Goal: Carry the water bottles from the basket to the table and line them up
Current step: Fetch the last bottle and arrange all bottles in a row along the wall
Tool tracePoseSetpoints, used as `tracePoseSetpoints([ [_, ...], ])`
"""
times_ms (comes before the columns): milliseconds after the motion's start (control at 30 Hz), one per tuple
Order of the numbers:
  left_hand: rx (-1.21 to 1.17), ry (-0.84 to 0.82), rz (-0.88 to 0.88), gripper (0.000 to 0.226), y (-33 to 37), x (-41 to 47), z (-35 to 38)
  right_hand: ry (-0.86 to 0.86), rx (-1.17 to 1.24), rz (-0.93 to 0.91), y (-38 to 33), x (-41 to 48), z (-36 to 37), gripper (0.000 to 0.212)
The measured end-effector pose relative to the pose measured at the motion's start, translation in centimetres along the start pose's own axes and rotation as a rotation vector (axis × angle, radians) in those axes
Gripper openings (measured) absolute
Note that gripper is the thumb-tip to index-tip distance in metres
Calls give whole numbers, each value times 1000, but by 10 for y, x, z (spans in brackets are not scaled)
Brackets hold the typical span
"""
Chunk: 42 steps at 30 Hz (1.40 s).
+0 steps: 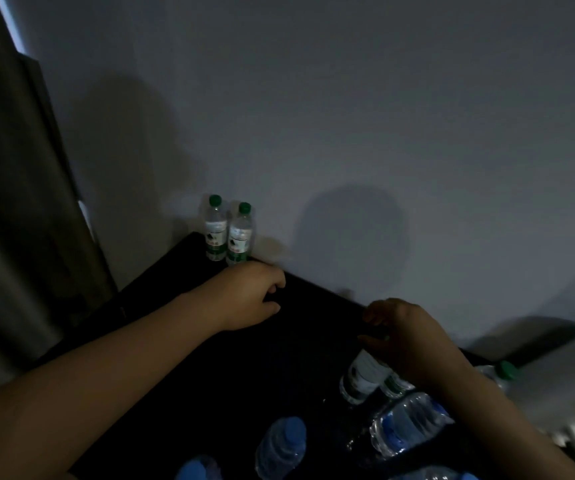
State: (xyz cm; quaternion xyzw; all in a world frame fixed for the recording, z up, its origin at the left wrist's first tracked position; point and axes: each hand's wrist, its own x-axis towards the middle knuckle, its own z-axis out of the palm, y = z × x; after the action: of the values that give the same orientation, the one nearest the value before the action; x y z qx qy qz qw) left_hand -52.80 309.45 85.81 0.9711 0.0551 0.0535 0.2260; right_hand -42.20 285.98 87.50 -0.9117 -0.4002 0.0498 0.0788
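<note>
**Hand and Bottle Status at the Black Table**

Your left hand (251, 296) lay over the flat black table top (314, 323) with its fingers curled inward and the thumb pointing forward. Nothing showed inside the curl. Just beyond its knuckles, two clear plastic bottles with green caps and white-and-green labels stood upright and touching each other. They were at the far left corner of the table, close against the plain grey wall (348, 116). These were the rear green-capped bottle (215, 230) and the front green-capped bottle (240, 237).

Your right hand (414, 344) was at the lower right, fingers bent downward over a tilted clear bottle with a white-and-green label (362, 375). The hand hid that bottle's upper end, so you could not tell whether the fingers gripped it or only hung above it. A second green-banded bottle (395, 384) sat just beside it, partly under your wrist.

Nearer to you lay several clear bottles with blue labels and caps. One large ribbed bottle (407, 424) was below your right forearm, one blue-capped bottle (281, 445) was near the centre, and a blurred blue bottle (196, 469) was at the bottom edge. The dark view did not show whether these rested in a basket or on the table. Another green-capped bottle (504, 372) showed beyond your right forearm. A dark curtain (19, 202) hung at the far left.
</note>
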Motion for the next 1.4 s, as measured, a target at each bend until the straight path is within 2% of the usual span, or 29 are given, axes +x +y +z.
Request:
tracePoseSetpoints([
  [300, 20, -136, 62, 33, 61, 49, 45, -7, 42, 134, 90, -21, -4, 31],
  [600, 51, -284, 69, 41, 99, 104, 108, -21, 83, 258, 165, -11, 27, 30],
  [800, 76, -341, 103, 50, 118, 118, 141, -33, 101, 265, 185, -2, 50, 42],
  [933, 68, -397, 103, 53, 125, 125, 153, -50, 117, 262, 192, 6, 61, 35],
  [1400, 149, -394, 111, 29, 120, 131, 172, 0, 201, 306, 190, 16, 80, 23],
])
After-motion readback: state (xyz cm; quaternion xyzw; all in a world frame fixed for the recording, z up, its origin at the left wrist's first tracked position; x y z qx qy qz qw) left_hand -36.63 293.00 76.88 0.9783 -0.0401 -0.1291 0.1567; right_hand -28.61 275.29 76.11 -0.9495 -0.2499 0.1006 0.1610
